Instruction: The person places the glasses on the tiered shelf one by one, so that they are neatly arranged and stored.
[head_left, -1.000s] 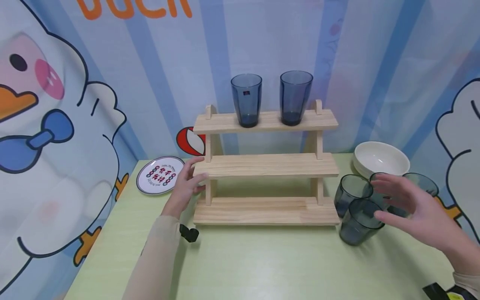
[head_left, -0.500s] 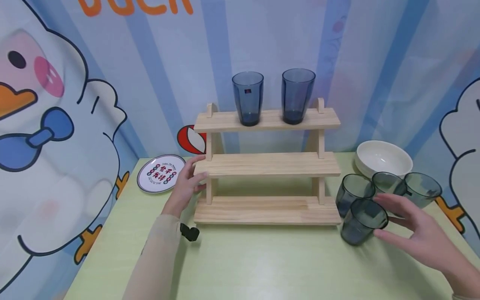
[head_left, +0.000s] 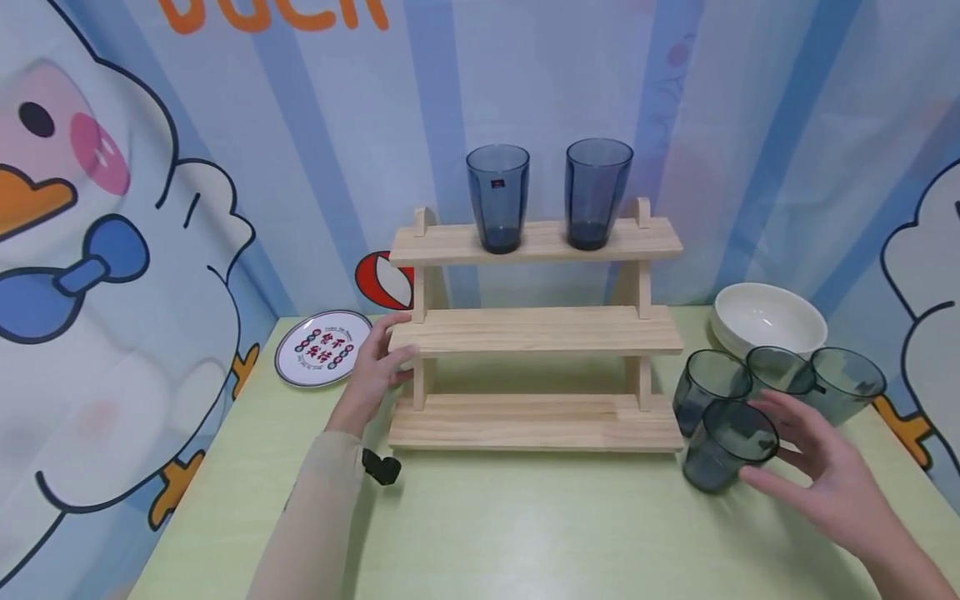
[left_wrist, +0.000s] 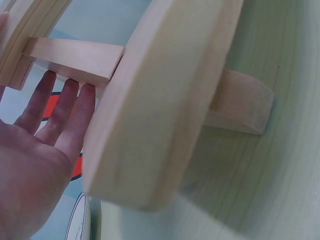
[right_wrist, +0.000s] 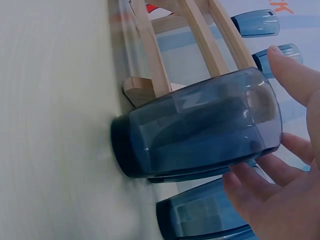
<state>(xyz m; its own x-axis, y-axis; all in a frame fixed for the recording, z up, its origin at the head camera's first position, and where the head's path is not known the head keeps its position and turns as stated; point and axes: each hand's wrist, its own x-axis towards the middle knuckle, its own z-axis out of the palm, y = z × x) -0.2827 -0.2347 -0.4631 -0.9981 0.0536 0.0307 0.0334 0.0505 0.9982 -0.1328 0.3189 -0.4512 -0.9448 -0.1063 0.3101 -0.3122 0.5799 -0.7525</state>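
In the head view, my left hand (head_left: 369, 375) holds the left end of the middle board of a three-tier wooden display rack (head_left: 536, 329). The left wrist view shows several of its fingertips against the rack's upright (left_wrist: 75, 57). At the rack's right, my right hand (head_left: 825, 483) is spread beside the nearest smoky-blue drinking glass (head_left: 716, 458), which stands upright on the table. The right wrist view shows the thumb apart from this glass (right_wrist: 200, 130), with the fingers close to its far side. Two blue glasses (head_left: 498, 200) stand upright on the top tier.
Behind the nearest glass stand more tinted glasses (head_left: 708, 387), grouped tightly, with a white bowl (head_left: 765, 321) behind them. A white plate (head_left: 318, 350) with red lettering lies left of the rack. A striped curtain (head_left: 345, 150) with cartoon ducks hangs behind the table (head_left: 525, 525).
My right hand has come down from above the glasses and moved nearer, to the right side of the front glass. My left hand stays at the rack.
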